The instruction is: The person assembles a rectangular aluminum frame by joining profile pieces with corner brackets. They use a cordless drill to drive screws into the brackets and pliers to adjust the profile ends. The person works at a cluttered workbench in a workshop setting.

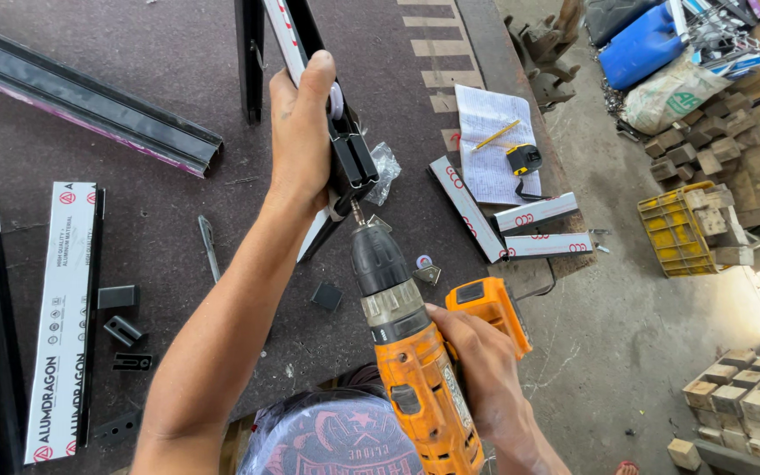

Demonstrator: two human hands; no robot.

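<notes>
orange drill in right hand, left hand on black profile

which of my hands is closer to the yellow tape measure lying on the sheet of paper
Left. Your left hand grips the black aluminium profile up the table, level with the yellow tape measure. Your right hand holds the orange cordless drill much lower, near the table's edge.

Orange cordless drill points its bit into upright black aluminium profile.
</notes>
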